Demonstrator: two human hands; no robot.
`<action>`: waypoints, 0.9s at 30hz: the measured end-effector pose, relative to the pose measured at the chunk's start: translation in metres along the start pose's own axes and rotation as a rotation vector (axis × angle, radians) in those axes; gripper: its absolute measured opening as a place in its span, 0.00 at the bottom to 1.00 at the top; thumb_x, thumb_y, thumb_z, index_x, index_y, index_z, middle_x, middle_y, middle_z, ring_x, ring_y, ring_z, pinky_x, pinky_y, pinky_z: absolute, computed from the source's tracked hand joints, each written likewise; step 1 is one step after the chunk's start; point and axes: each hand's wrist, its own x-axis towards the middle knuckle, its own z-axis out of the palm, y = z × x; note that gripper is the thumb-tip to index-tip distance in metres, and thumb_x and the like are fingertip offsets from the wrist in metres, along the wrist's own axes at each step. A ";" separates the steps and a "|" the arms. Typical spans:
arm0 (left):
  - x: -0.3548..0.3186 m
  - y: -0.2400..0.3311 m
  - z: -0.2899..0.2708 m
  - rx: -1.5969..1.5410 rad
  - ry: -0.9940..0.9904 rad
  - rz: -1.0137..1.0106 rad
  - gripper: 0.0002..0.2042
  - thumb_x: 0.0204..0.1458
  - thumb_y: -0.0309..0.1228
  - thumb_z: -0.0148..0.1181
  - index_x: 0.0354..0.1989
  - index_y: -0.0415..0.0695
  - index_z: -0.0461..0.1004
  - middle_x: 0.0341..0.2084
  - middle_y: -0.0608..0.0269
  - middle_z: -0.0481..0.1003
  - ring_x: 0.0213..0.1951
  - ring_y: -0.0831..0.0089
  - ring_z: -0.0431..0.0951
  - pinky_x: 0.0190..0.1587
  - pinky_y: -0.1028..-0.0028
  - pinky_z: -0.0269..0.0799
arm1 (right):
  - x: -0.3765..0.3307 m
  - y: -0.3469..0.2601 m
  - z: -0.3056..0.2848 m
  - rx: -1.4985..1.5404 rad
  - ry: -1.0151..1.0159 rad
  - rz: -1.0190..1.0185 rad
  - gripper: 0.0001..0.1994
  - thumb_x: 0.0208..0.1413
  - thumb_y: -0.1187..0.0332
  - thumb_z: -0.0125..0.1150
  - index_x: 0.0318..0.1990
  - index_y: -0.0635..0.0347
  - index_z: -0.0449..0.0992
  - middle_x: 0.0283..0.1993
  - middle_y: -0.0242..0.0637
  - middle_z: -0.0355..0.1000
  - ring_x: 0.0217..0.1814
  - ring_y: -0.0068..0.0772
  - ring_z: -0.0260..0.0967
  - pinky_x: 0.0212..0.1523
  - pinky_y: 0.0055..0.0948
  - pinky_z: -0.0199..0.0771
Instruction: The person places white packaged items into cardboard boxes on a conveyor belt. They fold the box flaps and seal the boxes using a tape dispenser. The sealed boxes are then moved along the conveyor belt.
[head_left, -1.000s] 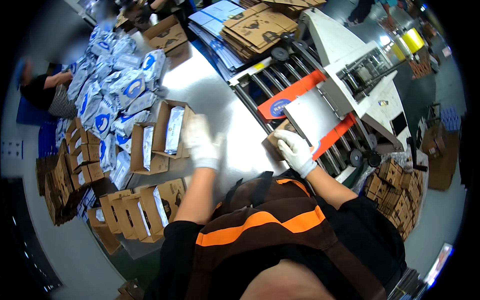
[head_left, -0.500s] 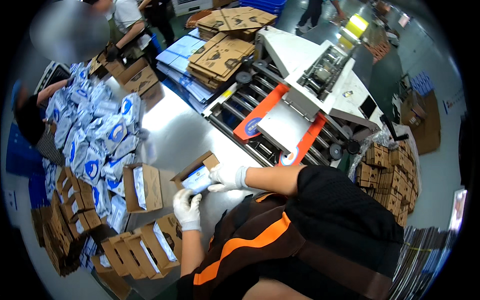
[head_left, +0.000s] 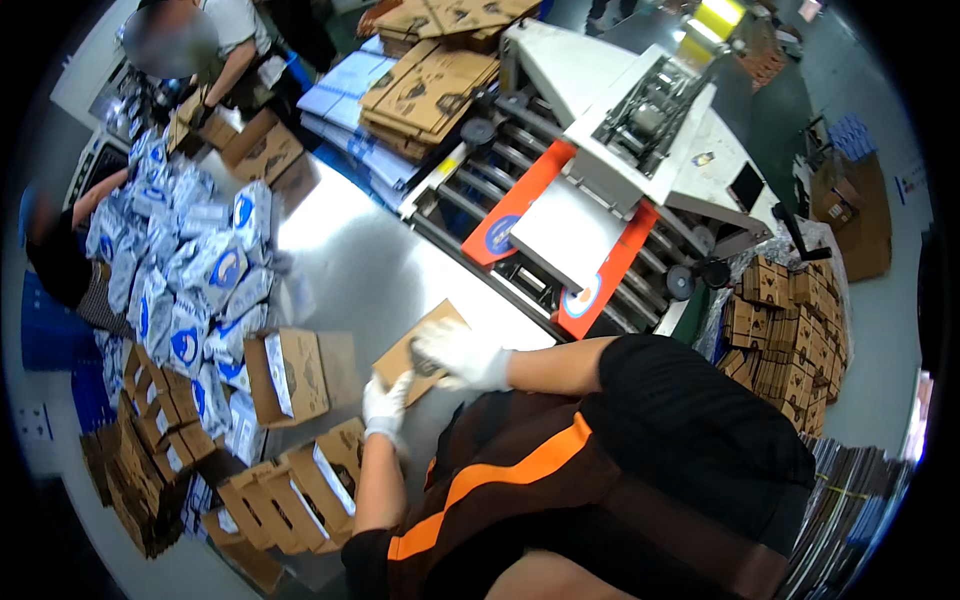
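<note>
A small brown cardboard box (head_left: 441, 318) sits closed on the metal table in front of me, its lid down with a dark print. My white-gloved right hand (head_left: 462, 356) lies flat across the lid, slightly blurred, fingers stretched out. At the box's near left corner, my gloved left hand (head_left: 385, 408) grips the edge between thumb and fingers. Left of it stands an open cardboard box (head_left: 312, 375) with a white-and-blue packet inside. Several more open boxes (head_left: 290, 490) with pale contents stand in a row nearer me.
Blue-and-white packets (head_left: 215, 265) are heaped at the left. A roller conveyor with a tape-sealing machine (head_left: 570, 230) stands at the far right of the metal table (head_left: 350, 260). Flattened cartons (head_left: 430, 95) are stacked behind. Two co-workers (head_left: 235, 60) work across the table.
The box in front of me was open with a blue-and-white packet showing; now its lid covers it. My right hand has moved onto the lid, and my left hand to the corner.
</note>
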 end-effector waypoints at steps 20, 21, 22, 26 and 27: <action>0.033 0.005 -0.120 0.728 0.597 -0.050 0.14 0.55 0.34 0.67 0.48 0.43 0.83 0.44 0.47 0.83 0.50 0.53 0.81 0.57 0.59 0.74 | -0.072 0.016 -0.071 0.271 0.118 0.509 0.16 0.63 0.62 0.60 0.53 0.59 0.79 0.54 0.46 0.78 0.57 0.50 0.75 0.60 0.40 0.74; 0.021 0.024 -0.100 0.640 0.532 -0.060 0.15 0.55 0.35 0.67 0.49 0.43 0.83 0.45 0.45 0.82 0.50 0.51 0.81 0.57 0.58 0.74 | -0.059 0.014 -0.071 0.234 0.127 0.496 0.17 0.63 0.61 0.60 0.55 0.59 0.78 0.54 0.47 0.77 0.58 0.51 0.74 0.60 0.41 0.73; 0.008 0.046 -0.083 0.554 0.466 -0.063 0.16 0.56 0.37 0.66 0.50 0.42 0.82 0.46 0.44 0.81 0.50 0.49 0.81 0.57 0.58 0.74 | -0.043 0.013 -0.071 0.195 0.141 0.484 0.19 0.63 0.60 0.60 0.56 0.60 0.77 0.55 0.48 0.77 0.59 0.52 0.74 0.61 0.41 0.72; -0.039 0.072 -0.016 0.630 0.071 0.133 0.17 0.51 0.39 0.71 0.48 0.47 0.84 0.46 0.51 0.81 0.51 0.53 0.80 0.56 0.58 0.73 | 0.023 -0.020 -0.078 0.523 -0.022 0.548 0.30 0.56 0.56 0.67 0.61 0.65 0.70 0.58 0.55 0.72 0.62 0.56 0.69 0.62 0.42 0.71; -0.047 0.069 -0.005 0.653 0.133 0.326 0.20 0.48 0.42 0.72 0.49 0.48 0.83 0.46 0.54 0.81 0.51 0.53 0.79 0.56 0.57 0.73 | 0.025 -0.022 -0.065 0.460 -0.059 0.362 0.30 0.54 0.55 0.69 0.59 0.65 0.71 0.57 0.54 0.72 0.60 0.56 0.69 0.61 0.42 0.71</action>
